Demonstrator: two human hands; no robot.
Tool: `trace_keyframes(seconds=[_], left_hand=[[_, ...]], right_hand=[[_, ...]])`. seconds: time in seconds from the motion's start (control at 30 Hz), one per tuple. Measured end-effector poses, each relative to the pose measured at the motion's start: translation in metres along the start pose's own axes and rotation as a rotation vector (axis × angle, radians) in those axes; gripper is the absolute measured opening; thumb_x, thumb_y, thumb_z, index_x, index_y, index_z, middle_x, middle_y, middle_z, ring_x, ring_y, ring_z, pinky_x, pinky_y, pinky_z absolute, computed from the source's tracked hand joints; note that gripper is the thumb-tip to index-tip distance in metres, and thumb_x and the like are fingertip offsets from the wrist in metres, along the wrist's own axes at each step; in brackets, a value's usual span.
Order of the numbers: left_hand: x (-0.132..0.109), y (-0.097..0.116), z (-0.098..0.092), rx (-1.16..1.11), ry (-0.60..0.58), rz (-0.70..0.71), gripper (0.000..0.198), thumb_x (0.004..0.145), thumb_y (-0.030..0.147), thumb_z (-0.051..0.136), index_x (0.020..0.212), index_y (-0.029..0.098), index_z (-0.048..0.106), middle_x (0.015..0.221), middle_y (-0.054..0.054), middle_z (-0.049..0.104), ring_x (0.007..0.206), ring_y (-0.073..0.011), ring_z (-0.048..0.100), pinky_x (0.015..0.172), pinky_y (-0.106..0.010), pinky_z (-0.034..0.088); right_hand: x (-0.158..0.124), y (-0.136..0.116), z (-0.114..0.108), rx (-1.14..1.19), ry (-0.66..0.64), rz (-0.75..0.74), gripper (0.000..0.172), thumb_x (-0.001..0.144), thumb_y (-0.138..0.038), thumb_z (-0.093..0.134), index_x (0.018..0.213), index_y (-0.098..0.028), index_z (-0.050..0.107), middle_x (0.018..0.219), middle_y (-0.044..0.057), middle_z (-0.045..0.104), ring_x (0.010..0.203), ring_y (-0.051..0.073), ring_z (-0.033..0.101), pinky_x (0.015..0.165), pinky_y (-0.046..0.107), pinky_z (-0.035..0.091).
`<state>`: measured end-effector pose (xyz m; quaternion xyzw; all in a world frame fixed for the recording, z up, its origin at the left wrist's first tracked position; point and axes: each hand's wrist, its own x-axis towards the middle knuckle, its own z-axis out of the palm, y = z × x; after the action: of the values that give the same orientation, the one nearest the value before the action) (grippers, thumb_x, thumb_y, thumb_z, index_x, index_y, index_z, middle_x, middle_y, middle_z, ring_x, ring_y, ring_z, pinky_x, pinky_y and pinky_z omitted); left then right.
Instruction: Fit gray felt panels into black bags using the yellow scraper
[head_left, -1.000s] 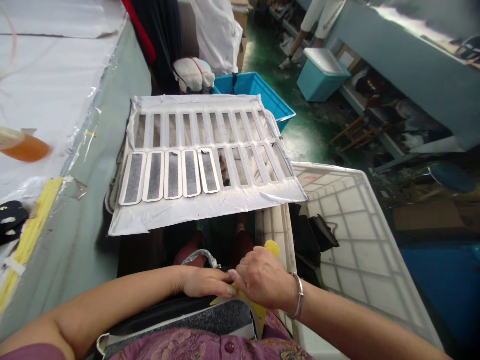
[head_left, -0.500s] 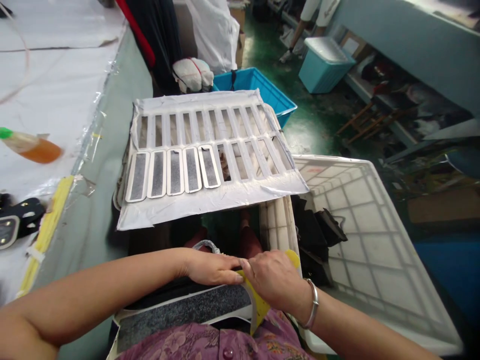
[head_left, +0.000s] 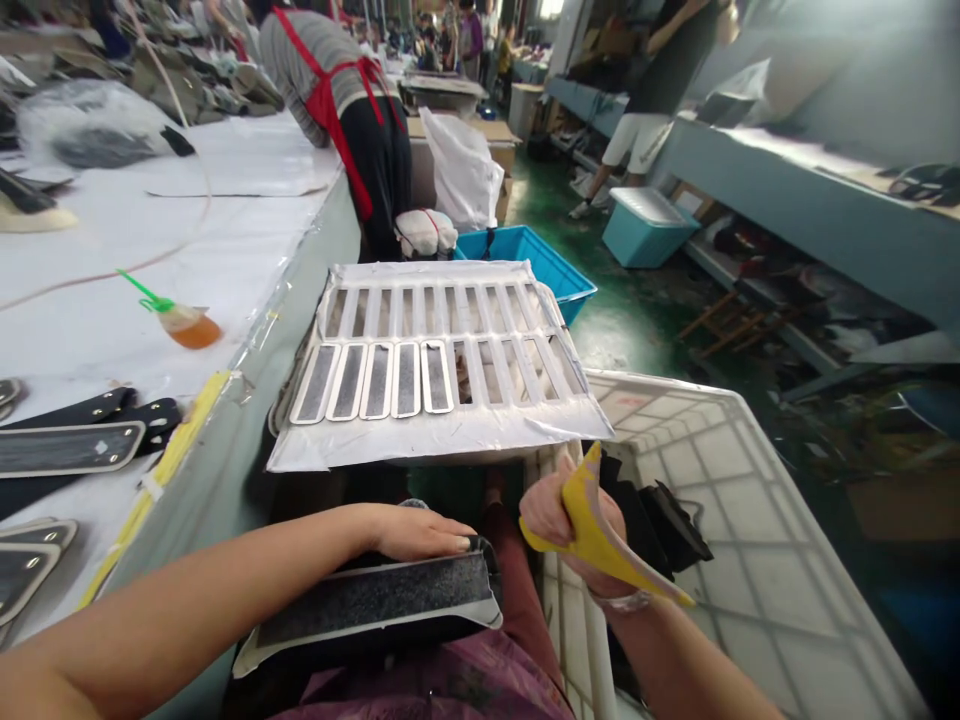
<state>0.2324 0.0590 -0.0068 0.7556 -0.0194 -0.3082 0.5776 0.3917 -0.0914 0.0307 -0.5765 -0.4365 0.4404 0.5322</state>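
My right hand (head_left: 577,515) is closed around a flat yellow scraper (head_left: 589,505), raised beside the white crate and tilted. Across my lap lies a long dark-grey panel with a white border (head_left: 375,600), on black material. My left hand (head_left: 424,532) rests along the panel's far edge, its fingers stretched out flat. Beyond my hands, a white slotted board (head_left: 457,425) holds several small grey strips with white borders (head_left: 347,383) in its near row; the far row's slots show no such strips.
A white crate (head_left: 739,480) with black pieces (head_left: 667,525) stands at my right. On the left table (head_left: 247,190) are a bottle of orange liquid (head_left: 191,327) and black straps (head_left: 75,445). Farther off are a blue bin (head_left: 525,255), a lidded teal box (head_left: 649,230) and a bending person in a red apron (head_left: 337,110).
My right hand has lifted the yellow scraper off the panel, moving right and turning it. My left hand stays by the panel's edge. The view has tilted up, showing more of the room.
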Motion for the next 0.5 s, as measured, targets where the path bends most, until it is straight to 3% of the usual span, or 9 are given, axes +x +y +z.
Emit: trace_keyframes(seconds=[0.1, 0.23, 0.37, 0.5], left_hand=[[0.002, 0.000, 0.001, 0.011, 0.008, -0.008, 0.048, 0.092, 0.045, 0.029, 0.127, 0.017, 0.046, 0.125, -0.005, 0.053, 0.113, -0.0218, 0.048, 0.099, -0.030, 0.032], [0.005, 0.002, 0.002, 0.084, 0.058, -0.085, 0.040, 0.091, 0.037, 0.032, 0.122, 0.020, 0.052, 0.114, -0.003, 0.060, 0.102, -0.0208, 0.054, 0.091, -0.029, 0.038], [0.010, -0.004, 0.007, 0.106, 0.093, -0.065, 0.031, 0.088, 0.030, 0.036, 0.098, 0.018, 0.063, 0.094, -0.001, 0.065, 0.084, -0.0179, 0.056, 0.080, -0.027, 0.043], [0.013, -0.020, 0.013, 0.058, 0.152, -0.043, 0.020, 0.081, 0.023, 0.045, 0.080, 0.015, 0.063, 0.085, -0.003, 0.064, 0.079, -0.0185, 0.055, 0.079, -0.028, 0.044]], right_hand=[[0.012, 0.009, 0.026, 0.447, 0.000, 0.004, 0.068, 0.086, -0.062, 0.000, 0.037, -0.023, 0.027, 0.031, -0.004, 0.020, 0.029, 0.009, 0.022, 0.034, 0.025, 0.023], [0.021, 0.023, 0.042, 0.596, -0.064, 0.044, 0.067, 0.085, -0.065, 0.013, 0.036, -0.022, 0.029, 0.029, -0.004, 0.022, 0.029, 0.008, 0.021, 0.034, 0.025, 0.020], [0.024, 0.025, 0.043, 0.654, -0.129, 0.057, 0.064, 0.089, -0.057, 0.021, 0.038, -0.021, 0.033, 0.031, -0.004, 0.025, 0.030, 0.008, 0.024, 0.036, 0.025, 0.020], [0.021, 0.013, 0.059, 0.378, -0.262, 0.075, 0.058, 0.090, -0.051, 0.031, 0.044, -0.017, 0.044, 0.039, -0.003, 0.036, 0.038, 0.008, 0.032, 0.044, 0.024, 0.027]])
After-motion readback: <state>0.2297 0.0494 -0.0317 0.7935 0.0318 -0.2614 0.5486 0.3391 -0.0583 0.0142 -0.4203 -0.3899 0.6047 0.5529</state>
